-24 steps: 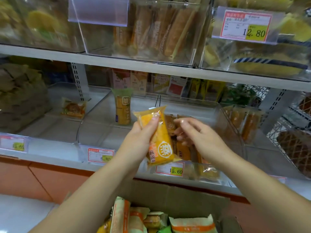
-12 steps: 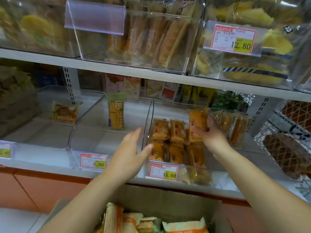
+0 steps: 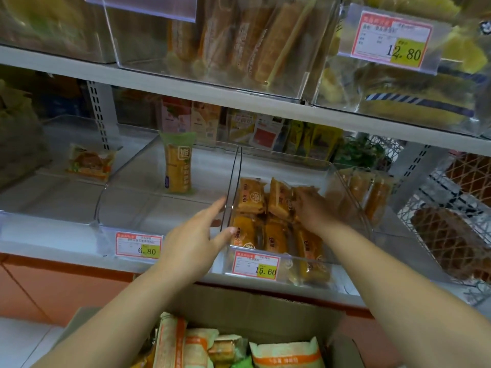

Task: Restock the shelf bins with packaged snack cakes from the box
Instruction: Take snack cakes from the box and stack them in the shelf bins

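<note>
A clear shelf bin (image 3: pixel 354 205) with a 15.60 price tag (image 3: pixel 256 265) holds several orange snack cake packets (image 3: pixel 251 197) in rows. My right hand (image 3: pixel 317 211) reaches into the bin's back right, fingers closed over one orange packet (image 3: pixel 304 191) lying against the others. My left hand (image 3: pixel 195 236) hovers open just outside the bin's left wall, fingers spread, holding nothing. Below, an open cardboard box (image 3: pixel 252 301) contains more wrapped cakes (image 3: pixel 287 354) with orange and white wrappers.
The neighbouring clear bin (image 3: pixel 127 208), tagged 6.80, holds one upright green-topped packet (image 3: pixel 176 166). A single packet (image 3: pixel 90 163) lies further left. Upper shelf bins (image 3: pixel 239 41) hold long cakes. A wire basket (image 3: pixel 451 235) stands at the right.
The orange packet went from my left hand to my right, which carried it into the bin and lowered it onto the back row. My left hand opened beside the bin.
</note>
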A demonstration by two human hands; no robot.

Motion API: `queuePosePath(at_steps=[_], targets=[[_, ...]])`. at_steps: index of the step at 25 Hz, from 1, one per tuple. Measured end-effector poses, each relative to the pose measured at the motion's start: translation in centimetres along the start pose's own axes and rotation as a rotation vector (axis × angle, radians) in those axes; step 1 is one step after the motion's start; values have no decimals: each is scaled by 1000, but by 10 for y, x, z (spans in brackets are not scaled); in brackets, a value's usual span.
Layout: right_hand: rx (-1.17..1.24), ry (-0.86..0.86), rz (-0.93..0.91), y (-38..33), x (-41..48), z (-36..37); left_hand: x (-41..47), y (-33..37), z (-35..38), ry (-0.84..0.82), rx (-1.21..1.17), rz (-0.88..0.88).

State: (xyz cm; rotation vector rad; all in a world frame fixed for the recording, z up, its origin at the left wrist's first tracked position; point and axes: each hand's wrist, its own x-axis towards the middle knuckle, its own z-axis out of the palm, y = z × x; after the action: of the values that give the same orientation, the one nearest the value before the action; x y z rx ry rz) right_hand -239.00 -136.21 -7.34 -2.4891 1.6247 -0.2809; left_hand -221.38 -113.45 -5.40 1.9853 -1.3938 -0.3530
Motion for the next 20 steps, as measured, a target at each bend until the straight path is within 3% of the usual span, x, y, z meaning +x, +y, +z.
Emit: queuePosePath(at_steps=[3, 6, 9, 11, 13, 16, 18, 20], targets=[[39, -179, 1, 6, -1, -3, 1, -2, 1, -8, 19, 3], [262, 55, -27, -14, -30, -27, -5, -4, 3, 62, -58, 40], [501, 354, -297, -28, -107, -47, -23, -6, 4, 322, 33, 248], [423, 277, -530, -26, -161, -44, -44, -6, 12, 359, 23, 328], [228, -80, -583, -16, -191, -27, -66, -11, 30, 177, -18, 302], [-26, -647, -442, -6, -215, 18, -101, -25, 67, -386, 158, 256], [-183, -864, -403, -5, -232, 54, -122, -34, 88, -719, 340, 236], [-248, -937, -339, -9, -249, 82, -137, -39, 101, -914, 440, 199]])
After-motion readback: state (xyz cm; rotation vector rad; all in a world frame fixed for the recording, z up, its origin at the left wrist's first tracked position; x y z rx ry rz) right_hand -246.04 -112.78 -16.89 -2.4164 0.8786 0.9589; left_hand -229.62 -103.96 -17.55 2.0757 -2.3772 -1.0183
